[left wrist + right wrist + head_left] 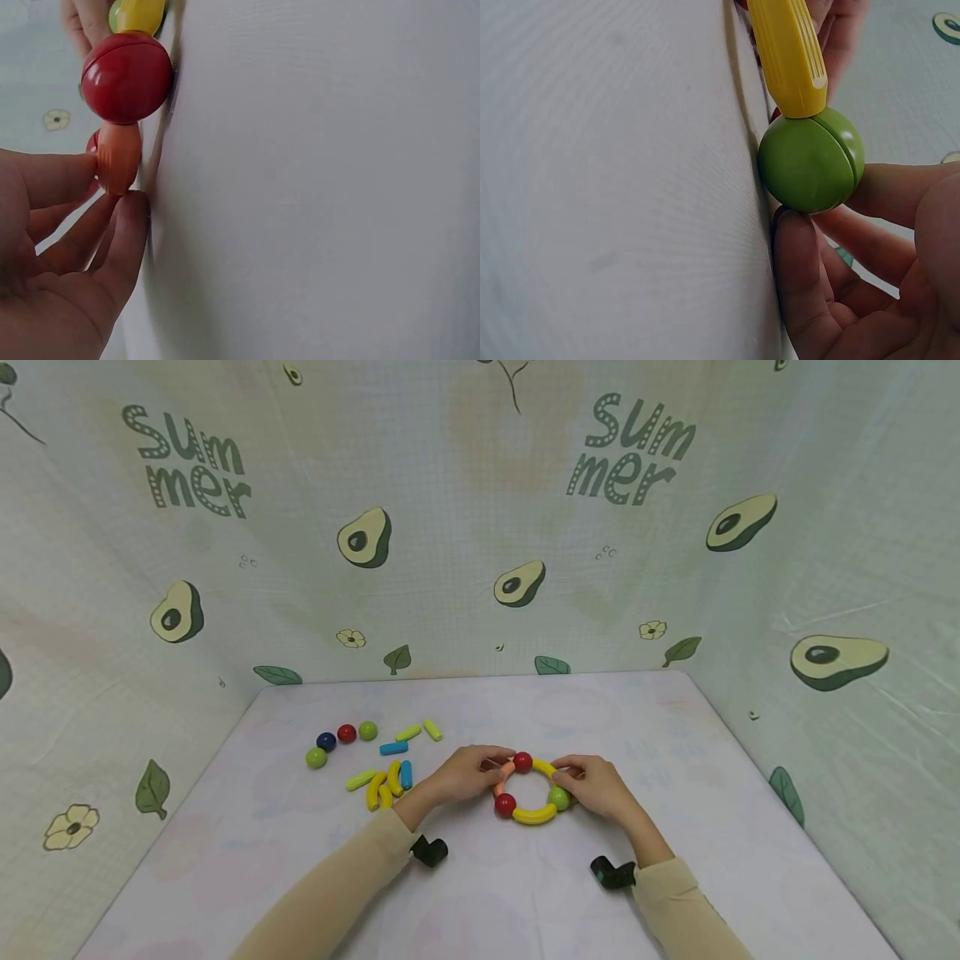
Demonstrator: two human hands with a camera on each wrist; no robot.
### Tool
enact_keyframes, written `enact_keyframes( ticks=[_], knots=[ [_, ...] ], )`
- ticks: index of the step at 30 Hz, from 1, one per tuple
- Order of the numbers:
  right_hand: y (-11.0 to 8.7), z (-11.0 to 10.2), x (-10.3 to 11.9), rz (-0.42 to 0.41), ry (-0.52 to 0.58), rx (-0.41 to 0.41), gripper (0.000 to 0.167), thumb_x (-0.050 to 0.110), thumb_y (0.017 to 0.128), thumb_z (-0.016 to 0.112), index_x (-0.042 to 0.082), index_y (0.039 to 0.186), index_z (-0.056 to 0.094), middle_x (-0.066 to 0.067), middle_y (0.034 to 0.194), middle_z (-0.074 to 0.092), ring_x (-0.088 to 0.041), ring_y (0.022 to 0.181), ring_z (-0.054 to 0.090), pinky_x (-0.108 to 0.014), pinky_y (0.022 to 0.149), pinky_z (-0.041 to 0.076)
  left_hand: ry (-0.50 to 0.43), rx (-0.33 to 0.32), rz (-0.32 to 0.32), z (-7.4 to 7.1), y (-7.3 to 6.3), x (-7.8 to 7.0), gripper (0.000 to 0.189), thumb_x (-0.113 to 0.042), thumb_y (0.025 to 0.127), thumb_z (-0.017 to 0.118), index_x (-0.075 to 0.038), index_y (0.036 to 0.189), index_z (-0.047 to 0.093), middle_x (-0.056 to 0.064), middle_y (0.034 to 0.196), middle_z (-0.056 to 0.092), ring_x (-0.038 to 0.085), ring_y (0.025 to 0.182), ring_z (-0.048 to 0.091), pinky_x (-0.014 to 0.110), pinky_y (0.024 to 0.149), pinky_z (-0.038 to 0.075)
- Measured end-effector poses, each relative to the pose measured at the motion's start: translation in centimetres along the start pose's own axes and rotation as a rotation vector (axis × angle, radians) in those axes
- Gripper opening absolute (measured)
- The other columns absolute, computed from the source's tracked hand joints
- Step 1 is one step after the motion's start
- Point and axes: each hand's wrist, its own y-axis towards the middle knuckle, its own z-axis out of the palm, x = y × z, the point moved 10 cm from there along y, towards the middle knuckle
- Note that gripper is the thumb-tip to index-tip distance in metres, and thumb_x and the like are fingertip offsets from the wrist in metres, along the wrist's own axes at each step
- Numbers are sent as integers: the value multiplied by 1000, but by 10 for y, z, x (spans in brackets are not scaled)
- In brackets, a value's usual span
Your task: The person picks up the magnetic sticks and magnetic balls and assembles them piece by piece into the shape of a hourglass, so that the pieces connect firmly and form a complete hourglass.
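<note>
A ring of magnetic-looking balls and curved rods lies between the two hands on the table. It has a red ball (522, 762) at the far side, another red ball (505, 805) at near left and a green ball (558, 798) at right. Yellow rods (534, 815) link the balls at the near and far right sides. My left hand (472, 770) pinches the orange rod (118, 159) on the ring's left between thumb and fingers. With thumb and fingertips, my right hand (600, 785) holds the ring at the green ball (807, 163); the palm side hides part of the rod beyond.
Left on the table (465, 893) are loose green, dark blue (326, 742) and red balls. Beside them lie several yellow curved rods (377, 791), blue rods (393, 748) and light green rods (408, 732). A printed cloth (450, 468) hangs around the back and sides.
</note>
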Motion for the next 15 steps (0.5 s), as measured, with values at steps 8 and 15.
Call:
enact_keyframes(
  ticks=[8,15],
  knots=[
    [-1,1,1,7,24,9,28,20,102,72,8,127,75,-3,95,75,-14,72,67,-30,66,57,85,-48,82,-33,-9,0,42,-20,108,64,-18,150,62,3,140,68,22,121,65,41,104,57],
    [-1,1,0,22,15,8,28,20,102,71,9,128,74,-4,95,74,-15,71,67,-30,66,57,172,-136,121,-83,-18,17,39,-17,106,68,-14,145,65,8,137,69,22,115,66,42,101,58]
  ],
)
